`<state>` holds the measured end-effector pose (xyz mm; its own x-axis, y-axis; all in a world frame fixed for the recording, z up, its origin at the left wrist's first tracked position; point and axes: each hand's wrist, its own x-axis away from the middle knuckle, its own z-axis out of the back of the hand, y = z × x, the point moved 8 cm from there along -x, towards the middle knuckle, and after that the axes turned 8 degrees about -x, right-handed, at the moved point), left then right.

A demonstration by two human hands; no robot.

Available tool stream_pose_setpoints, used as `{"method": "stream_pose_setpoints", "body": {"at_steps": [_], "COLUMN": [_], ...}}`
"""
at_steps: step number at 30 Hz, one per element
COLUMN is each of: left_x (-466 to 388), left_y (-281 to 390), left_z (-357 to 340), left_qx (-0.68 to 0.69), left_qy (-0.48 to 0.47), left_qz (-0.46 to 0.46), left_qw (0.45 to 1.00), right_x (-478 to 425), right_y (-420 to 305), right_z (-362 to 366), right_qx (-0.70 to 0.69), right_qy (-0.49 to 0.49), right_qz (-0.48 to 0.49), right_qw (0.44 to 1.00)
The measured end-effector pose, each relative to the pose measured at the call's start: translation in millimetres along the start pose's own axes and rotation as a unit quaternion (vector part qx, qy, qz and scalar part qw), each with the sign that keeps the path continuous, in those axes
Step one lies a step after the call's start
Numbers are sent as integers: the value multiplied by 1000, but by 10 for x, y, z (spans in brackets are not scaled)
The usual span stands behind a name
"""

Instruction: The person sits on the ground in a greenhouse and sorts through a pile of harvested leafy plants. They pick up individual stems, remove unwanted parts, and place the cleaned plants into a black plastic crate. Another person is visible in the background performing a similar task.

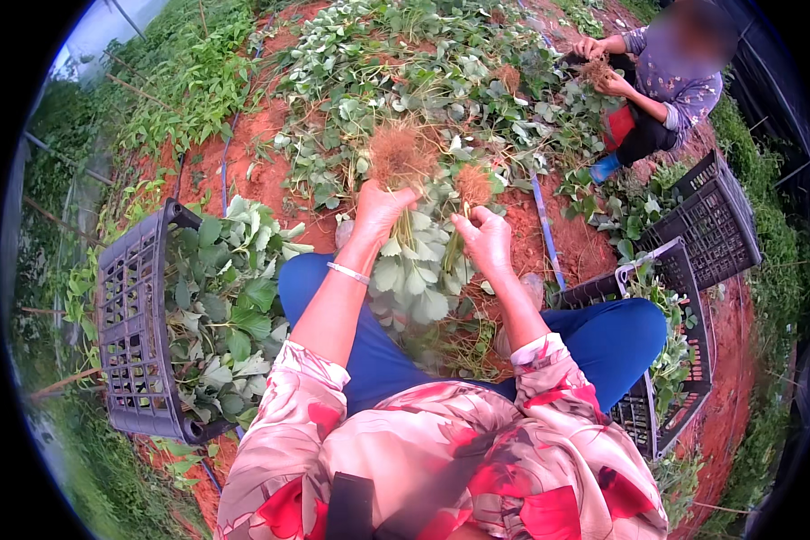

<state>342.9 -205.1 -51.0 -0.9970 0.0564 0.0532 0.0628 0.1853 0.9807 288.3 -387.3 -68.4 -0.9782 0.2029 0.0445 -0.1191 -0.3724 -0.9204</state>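
Note:
My left hand [383, 210] is closed around the stems of a bunch of strawberry plants [415, 273], whose reddish-brown roots [401, 156] stick up above the fist while the leaves hang below. Just to the right, my right hand [487, 236] pinches a smaller strawberry plant near its crown, with its root tuft [473, 185] upward and its leaves down. The two hands are apart, in front of my bent knees. Beyond them spreads a large heap of loose strawberry plants [358, 74] on red soil.
A black plastic crate [135, 331] on its side at left holds leafy plants. Two more crates stand at right, one [705, 223] behind the other [698, 378]. A co-worker [682, 101] sits at upper right, handling roots. Blue drip tapes [545, 226] cross the soil.

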Motion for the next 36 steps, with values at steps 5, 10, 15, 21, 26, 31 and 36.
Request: {"method": "stream_pose_setpoints", "body": {"at_steps": [5,10,15,21,26,31,36], "left_x": [517,771,953,1013,1024,920,928], "left_y": [-167,-167,-174,-230,-217,-373,-643], "left_z": [-323,-203,-226,-255,-355,-333,457], "left_qx": [108,134,82,46,1,-26,107], "left_qy": [28,11,-51,-115,-105,-66,-77], "left_qz": [-1,39,42,77,89,106,192], "left_qw": [994,990,994,989,991,992,973], "right_x": [390,610,455,546,555,250,-328], "right_y": [-381,-565,-628,-386,-410,-46,1001], "right_z": [-90,-178,295,87,136,10,1187], "right_qx": [60,18,-49,-28,166,290,93], "right_qy": [25,-78,-31,-251,-109,-99,45], "right_qz": [155,182,222,115,285,237,-67], "right_qw": [986,980,973,961,938,922,992]}}
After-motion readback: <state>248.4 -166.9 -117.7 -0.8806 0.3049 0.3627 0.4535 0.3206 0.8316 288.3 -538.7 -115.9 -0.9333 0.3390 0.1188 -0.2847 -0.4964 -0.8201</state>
